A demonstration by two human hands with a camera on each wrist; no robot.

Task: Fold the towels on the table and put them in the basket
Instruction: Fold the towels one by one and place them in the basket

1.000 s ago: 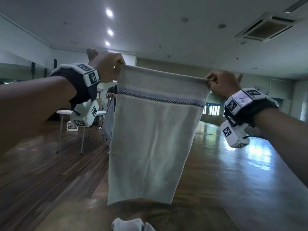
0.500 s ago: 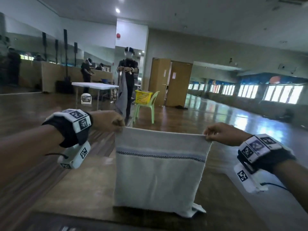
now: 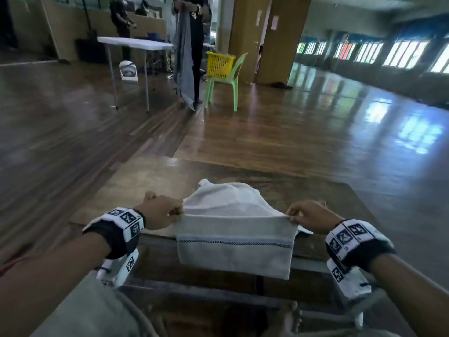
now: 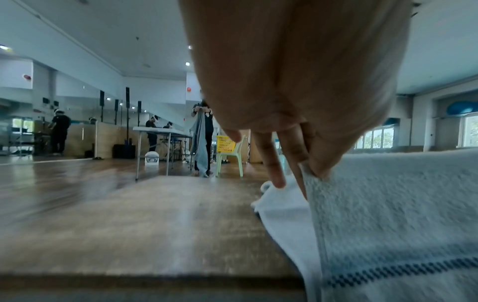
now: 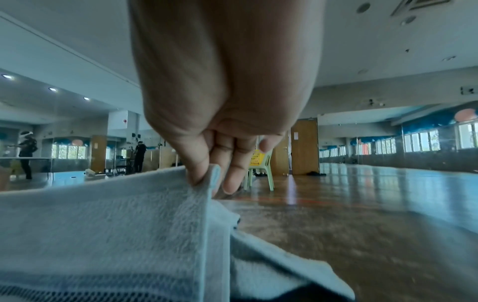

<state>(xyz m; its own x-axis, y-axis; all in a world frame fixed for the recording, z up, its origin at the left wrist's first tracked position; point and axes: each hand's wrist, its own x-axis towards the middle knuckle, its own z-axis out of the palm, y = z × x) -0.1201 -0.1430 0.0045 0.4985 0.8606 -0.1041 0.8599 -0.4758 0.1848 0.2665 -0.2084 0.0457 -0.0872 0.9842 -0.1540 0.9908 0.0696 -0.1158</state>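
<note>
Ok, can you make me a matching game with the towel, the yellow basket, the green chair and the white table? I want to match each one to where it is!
Things:
1. towel
2. yellow basket
3. green chair
4. white table

Places:
A. standing on the wooden floor, with something yellow on its seat
B. far off on the left, with people beside it
C. pinched at its corners by the left hand and the right hand
D. sitting on a chair seat

Pairs: 1-C, 2-D, 3-A, 4-B
</note>
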